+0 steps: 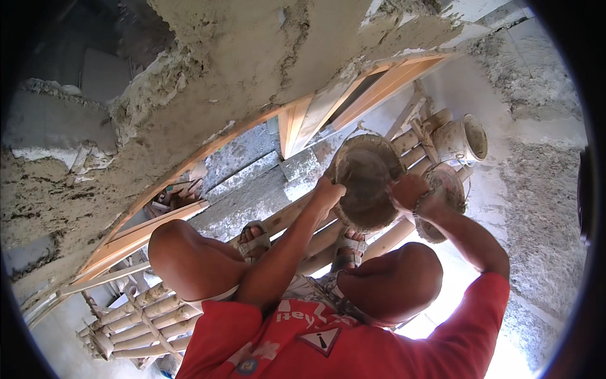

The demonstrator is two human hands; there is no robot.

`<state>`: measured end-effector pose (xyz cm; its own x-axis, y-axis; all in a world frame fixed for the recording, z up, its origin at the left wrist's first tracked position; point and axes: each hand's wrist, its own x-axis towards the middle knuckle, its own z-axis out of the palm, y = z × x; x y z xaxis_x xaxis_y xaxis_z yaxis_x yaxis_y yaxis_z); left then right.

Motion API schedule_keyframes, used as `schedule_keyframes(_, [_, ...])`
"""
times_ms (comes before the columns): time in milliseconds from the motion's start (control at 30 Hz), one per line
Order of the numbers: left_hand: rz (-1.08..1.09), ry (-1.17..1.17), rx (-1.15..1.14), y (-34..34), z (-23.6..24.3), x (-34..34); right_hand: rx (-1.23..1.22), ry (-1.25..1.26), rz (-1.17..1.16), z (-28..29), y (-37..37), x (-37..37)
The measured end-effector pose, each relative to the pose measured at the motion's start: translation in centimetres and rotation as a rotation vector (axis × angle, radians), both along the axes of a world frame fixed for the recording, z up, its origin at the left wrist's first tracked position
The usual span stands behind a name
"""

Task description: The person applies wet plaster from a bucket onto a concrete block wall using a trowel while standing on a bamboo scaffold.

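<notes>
A round mortar-caked bucket (367, 174) is tilted so that its dark, wet-looking inside faces me. My left hand (327, 194) grips its left rim, thumb over the edge. At the opposite rim, my right hand (409, 191) is closed with its fingers at the edge; part of its grip is hidden. A wire handle (361, 128) stands out at the bucket's far side. Under my right wrist sits a second round, mortar-crusted container (447, 183), partly covered by my arm. Another dirty bucket (464, 139) lies tipped beyond it.
I squat with sandalled feet (254, 239) on a scaffold of wooden poles (319, 245), with gaps between them. A rough plastered wall (252, 57) with a wooden frame (151, 218) runs along the far left. More poles (148, 319) lie at lower left. A grey wall (536, 164) rises on the right.
</notes>
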<state>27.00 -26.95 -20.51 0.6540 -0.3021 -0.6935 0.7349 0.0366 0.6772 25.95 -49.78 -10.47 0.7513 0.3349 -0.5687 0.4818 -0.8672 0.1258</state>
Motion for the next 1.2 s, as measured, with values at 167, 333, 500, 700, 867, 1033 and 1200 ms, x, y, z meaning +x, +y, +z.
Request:
schedule_keyframes(167, [-0.092,0.114,-0.051,1.2,1.3,0.4,0.081,-0.232,-0.043,4.4,2.3,2.2])
schedule_keyframes(333, [-0.054,0.036,-0.073,0.5,0.2,-0.1,-0.014,-0.078,-0.121,-1.7,1.9,2.0])
schedule_keyframes(500, [0.025,-0.050,0.004,-0.3,0.5,-0.8,0.044,0.036,0.055,-3.2,0.8,-3.4])
schedule_keyframes(700, [0.044,0.002,-0.054,0.1,1.6,-0.7,0.058,0.147,0.024,4.7,2.7,-3.1])
schedule_keyframes(867, [-0.024,0.109,-0.022,0.4,3.4,-0.4,-0.058,-0.174,0.010,6.8,2.2,1.7])
schedule_keyframes(1033, [-0.044,0.042,0.047,-0.1,2.7,-0.5,-0.159,-0.070,-0.049,-1.5,3.0,3.8])
schedule_keyframes(1200, [0.121,-0.056,0.003,-1.1,1.1,-1.3,-0.215,0.219,0.117,-1.3,2.4,3.5])
